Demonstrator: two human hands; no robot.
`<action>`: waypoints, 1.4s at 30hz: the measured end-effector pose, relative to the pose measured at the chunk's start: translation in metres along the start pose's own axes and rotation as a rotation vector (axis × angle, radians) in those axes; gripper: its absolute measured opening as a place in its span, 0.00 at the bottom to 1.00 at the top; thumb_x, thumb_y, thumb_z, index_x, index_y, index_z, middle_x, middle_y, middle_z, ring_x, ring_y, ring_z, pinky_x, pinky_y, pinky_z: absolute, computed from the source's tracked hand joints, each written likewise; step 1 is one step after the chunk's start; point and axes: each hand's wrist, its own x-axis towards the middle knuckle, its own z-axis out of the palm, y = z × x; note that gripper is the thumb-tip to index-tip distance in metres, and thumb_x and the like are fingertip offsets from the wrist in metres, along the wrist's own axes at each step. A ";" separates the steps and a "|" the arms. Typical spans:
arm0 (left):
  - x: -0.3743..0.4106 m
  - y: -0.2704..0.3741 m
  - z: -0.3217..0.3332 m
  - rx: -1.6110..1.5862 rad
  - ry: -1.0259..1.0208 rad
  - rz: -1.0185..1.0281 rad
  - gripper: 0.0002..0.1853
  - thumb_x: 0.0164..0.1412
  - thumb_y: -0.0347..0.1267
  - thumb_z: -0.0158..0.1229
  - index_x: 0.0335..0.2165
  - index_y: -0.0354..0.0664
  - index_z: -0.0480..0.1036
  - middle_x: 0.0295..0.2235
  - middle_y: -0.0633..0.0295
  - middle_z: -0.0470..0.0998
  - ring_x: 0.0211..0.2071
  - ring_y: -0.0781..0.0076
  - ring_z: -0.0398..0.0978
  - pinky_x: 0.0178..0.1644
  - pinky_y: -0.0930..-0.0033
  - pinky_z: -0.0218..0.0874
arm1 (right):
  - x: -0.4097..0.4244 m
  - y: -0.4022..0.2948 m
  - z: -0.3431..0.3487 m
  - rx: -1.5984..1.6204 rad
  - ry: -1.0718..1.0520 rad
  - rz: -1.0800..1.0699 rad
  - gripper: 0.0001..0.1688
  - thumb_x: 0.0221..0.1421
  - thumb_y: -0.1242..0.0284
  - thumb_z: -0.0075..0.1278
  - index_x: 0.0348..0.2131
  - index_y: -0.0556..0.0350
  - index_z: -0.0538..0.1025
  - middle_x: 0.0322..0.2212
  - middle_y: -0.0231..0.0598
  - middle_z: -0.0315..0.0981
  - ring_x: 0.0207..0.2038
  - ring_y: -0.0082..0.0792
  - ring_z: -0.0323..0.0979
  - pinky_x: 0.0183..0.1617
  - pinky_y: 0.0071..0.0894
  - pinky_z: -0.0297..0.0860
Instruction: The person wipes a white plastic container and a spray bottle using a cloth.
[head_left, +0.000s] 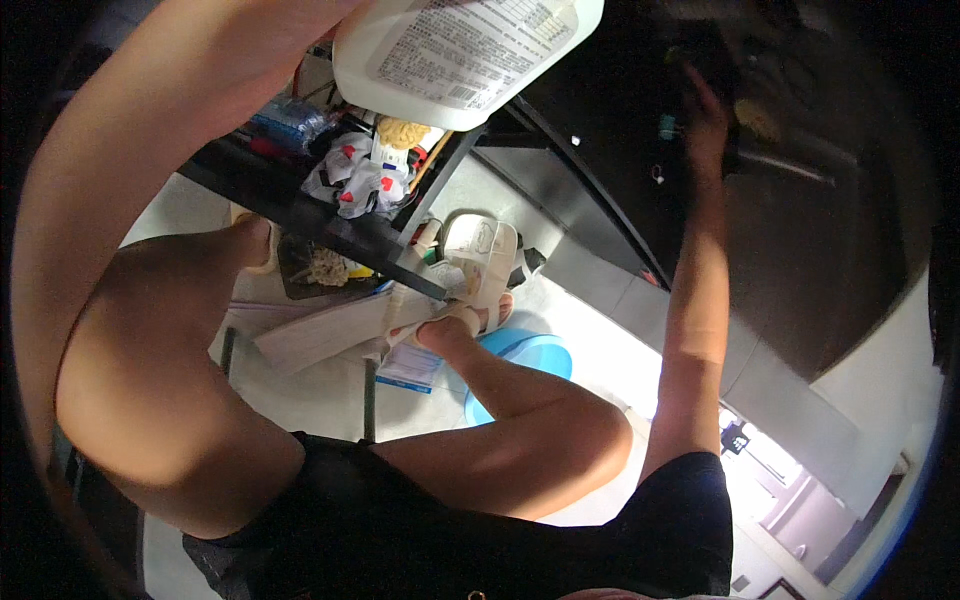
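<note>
A white plastic jug (465, 67) with a printed label fills the top centre, its upper part cut off by the frame. My left forearm runs up the left side to the top edge beside the jug; the left hand itself is out of view. At the upper right, my right hand (706, 127) is stretched over a dark surface, dim and blurred, with one finger extended towards a small greenish thing (673, 54). Near that hand lie a small teal thing (667, 127) and a tan, rounded thing (757, 120). Whether the right hand holds anything cannot be told.
A black shelf (322, 225) holds a white plastic bag with red hearts (360, 180) and a beige bundle (403, 132). Below are white slippers (469, 244), a blue basin (551, 358), a pale board (337, 330) and my bent legs. A black-edged panel (592, 180) slants right of the shelf.
</note>
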 end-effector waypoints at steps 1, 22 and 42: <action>-0.002 0.007 -0.004 -0.080 -0.033 -0.023 0.29 0.61 0.36 0.64 0.52 0.27 0.63 0.40 0.49 0.79 0.41 0.66 0.80 0.46 0.65 0.72 | -0.009 -0.001 -0.004 0.048 0.012 0.004 0.24 0.64 0.78 0.44 0.57 0.42 0.75 0.54 0.37 0.73 0.55 0.32 0.71 0.61 0.32 0.62; 0.025 -0.007 -0.068 -0.347 -0.225 -0.176 0.34 0.57 0.35 0.67 0.53 0.26 0.60 0.42 0.44 0.77 0.43 0.62 0.78 0.49 0.62 0.71 | 0.137 0.133 0.032 -0.717 0.077 0.102 0.25 0.66 0.63 0.45 0.55 0.60 0.72 0.56 0.50 0.70 0.57 0.43 0.69 0.61 0.42 0.64; 0.022 0.004 -0.070 -0.170 -0.085 -0.156 0.34 0.58 0.38 0.66 0.53 0.28 0.61 0.43 0.43 0.77 0.45 0.60 0.78 0.51 0.59 0.70 | 0.215 0.101 0.059 -0.318 -0.028 -0.143 0.26 0.67 0.64 0.41 0.60 0.55 0.68 0.59 0.45 0.67 0.61 0.41 0.64 0.66 0.43 0.55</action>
